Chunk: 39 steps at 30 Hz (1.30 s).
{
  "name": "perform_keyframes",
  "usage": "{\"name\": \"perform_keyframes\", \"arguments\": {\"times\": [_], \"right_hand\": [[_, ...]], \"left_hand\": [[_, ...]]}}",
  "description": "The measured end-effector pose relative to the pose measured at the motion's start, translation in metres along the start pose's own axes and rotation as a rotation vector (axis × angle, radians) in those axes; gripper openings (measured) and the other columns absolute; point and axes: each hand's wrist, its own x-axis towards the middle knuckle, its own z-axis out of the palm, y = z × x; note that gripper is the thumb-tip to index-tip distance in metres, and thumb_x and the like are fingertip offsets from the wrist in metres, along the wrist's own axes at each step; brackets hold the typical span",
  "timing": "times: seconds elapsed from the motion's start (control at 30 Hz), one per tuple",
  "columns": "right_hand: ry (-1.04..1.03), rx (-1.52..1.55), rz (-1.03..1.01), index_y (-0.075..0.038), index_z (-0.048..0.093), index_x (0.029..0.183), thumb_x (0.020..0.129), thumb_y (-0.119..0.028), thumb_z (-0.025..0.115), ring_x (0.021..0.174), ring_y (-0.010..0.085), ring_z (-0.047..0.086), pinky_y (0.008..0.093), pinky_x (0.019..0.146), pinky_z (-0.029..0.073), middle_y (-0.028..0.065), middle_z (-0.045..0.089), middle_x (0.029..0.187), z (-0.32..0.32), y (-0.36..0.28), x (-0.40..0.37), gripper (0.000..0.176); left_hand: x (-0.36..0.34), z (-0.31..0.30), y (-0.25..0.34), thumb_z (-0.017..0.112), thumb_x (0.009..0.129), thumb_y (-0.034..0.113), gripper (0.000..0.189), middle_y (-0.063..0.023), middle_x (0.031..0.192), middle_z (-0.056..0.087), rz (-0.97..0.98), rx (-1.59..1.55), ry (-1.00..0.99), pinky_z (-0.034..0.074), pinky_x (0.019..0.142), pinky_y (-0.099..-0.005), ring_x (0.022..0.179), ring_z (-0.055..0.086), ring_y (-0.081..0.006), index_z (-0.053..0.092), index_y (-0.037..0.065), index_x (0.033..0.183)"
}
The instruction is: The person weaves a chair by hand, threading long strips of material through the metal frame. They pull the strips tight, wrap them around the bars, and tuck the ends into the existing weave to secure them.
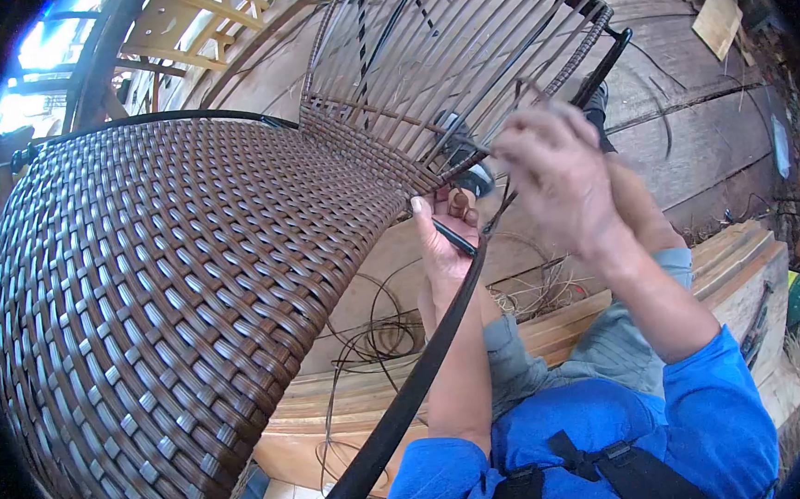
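Note:
A chair of brown woven rattan strands point(170, 275) leans in front of me, its tightly woven panel curving across the left. Joined to it is an open frame point(460, 46) strung with spaced parallel strands. My left hand point(446, 237) is at the panel's lower corner, thumb up against the woven edge. Across its palm lies a short black handle point(455, 239), with the fingers curled by it. My right hand point(557, 169) is raised to the right of that corner, fingers curled and smeared by motion. What it holds is hidden. A dark strand point(501, 207) hangs between the hands.
A black frame bar point(401, 393) runs diagonally past my left forearm. Loose dark strands point(387, 334) lie coiled on the floor. Stacked wooden planks point(736, 272) are beneath and beside my legs. Wood scraps point(718, 21) lie at upper right, and yellow wooden furniture point(185, 28) stands behind.

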Motion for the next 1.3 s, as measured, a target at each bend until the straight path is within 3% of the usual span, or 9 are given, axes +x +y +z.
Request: {"name": "perform_keyframes", "arguments": {"times": [0.17,0.33,0.47,0.57,0.67,0.77,0.9,0.97,1.3], "right_hand": [[-0.472,0.196,0.188,-0.008,0.060,0.088,0.081,-0.018,0.055,0.086,0.0284,0.060,0.0401,0.070,0.048,0.0117,0.060,0.087,0.036,-0.025,-0.002,0.013],[-0.506,0.007,0.106,-0.005,0.057,0.080,0.082,-0.020,0.051,0.069,0.0314,0.063,0.0404,0.059,0.050,0.0139,0.061,0.071,0.076,-0.009,0.010,0.016],[-0.515,0.000,0.154,-0.005,0.056,0.080,0.080,-0.021,0.054,0.067,0.0328,0.063,0.0404,0.058,0.051,0.0138,0.062,0.070,0.070,-0.016,0.011,0.016],[-0.472,-0.037,0.130,-0.005,0.055,0.083,0.080,-0.021,0.054,0.067,0.0326,0.063,0.0406,0.058,0.051,0.0137,0.063,0.072,0.075,-0.018,0.004,0.017],[-0.537,-0.031,0.153,-0.004,0.054,0.087,0.080,-0.020,0.054,0.068,0.0323,0.064,0.0402,0.058,0.051,0.0137,0.063,0.074,0.078,-0.020,0.003,0.018],[-0.581,0.036,0.228,-0.002,0.053,0.088,0.079,-0.019,0.054,0.069,0.0322,0.064,0.0394,0.058,0.052,0.0138,0.064,0.076,0.076,-0.022,0.007,0.019],[-0.603,0.059,0.338,-0.002,0.060,0.086,0.078,-0.016,0.055,0.070,0.0298,0.066,0.0364,0.058,0.053,0.0111,0.065,0.073,0.069,-0.032,0.020,0.017],[-0.811,-0.029,0.273,-0.005,0.066,0.083,0.076,-0.014,0.056,0.070,0.0277,0.066,0.0353,0.058,0.053,0.0096,0.066,0.072,0.067,-0.034,0.035,0.015],[-0.942,-0.359,0.233,-0.010,0.071,0.084,0.069,-0.014,0.063,0.075,0.0241,0.066,0.0410,0.062,0.053,0.0112,0.068,0.083,0.087,-0.052,0.074,0.017]], "left_hand": [[-0.008,0.008,0.001,0.063,0.077,0.052,0.052,0.0007,0.094,0.056,-0.095,-0.020,0.002,0.047,0.065,-0.0253,0.081,0.053,-0.0110,0.052,0.011,0.109],[-0.002,-0.004,0.001,0.063,0.075,0.053,0.056,0.0012,0.096,0.056,-0.160,-0.146,-0.133,0.047,0.070,-0.0282,0.078,0.050,-0.0109,0.052,0.011,0.111],[0.001,-0.014,-0.001,0.057,0.078,0.056,0.072,-0.0114,0.135,0.040,-0.182,-0.171,-0.246,0.036,0.100,-0.0462,0.123,0.040,-0.0285,0.038,0.009,0.130],[-0.004,-0.010,0.000,0.054,0.083,0.051,0.057,-0.0069,0.115,0.056,-0.140,-0.054,-0.198,0.050,0.081,-0.0389,0.098,0.058,-0.0214,0.047,0.010,0.121],[0.002,-0.024,0.007,0.052,0.086,0.044,0.035,0.0023,0.082,0.062,-0.343,-0.170,-0.361,0.049,0.055,-0.0296,0.056,0.056,-0.0117,0.055,0.013,0.101],[-0.007,-0.008,0.008,0.049,0.087,0.039,0.024,0.0077,0.060,0.052,-0.261,-0.020,-0.106,0.037,0.041,-0.0248,0.036,0.036,-0.0070,0.052,0.017,0.079],[-0.001,-0.019,0.004,0.046,0.089,0.037,0.027,0.0049,0.058,0.050,-0.297,-0.027,-0.119,0.035,0.040,-0.0232,0.036,0.037,-0.0077,0.045,0.017,0.070],[-0.002,-0.015,0.004,0.043,0.091,0.034,0.029,0.0054,0.055,0.045,-0.271,0.041,-0.057,0.034,0.040,-0.0229,0.036,0.035,-0.0071,0.044,0.016,0.068],[-0.021,0.021,0.009,0.038,0.095,0.026,0.019,0.0087,0.060,0.034,-0.101,0.245,-0.027,0.031,0.039,-0.0198,0.038,0.029,-0.0030,0.047,0.013,0.084]]}}
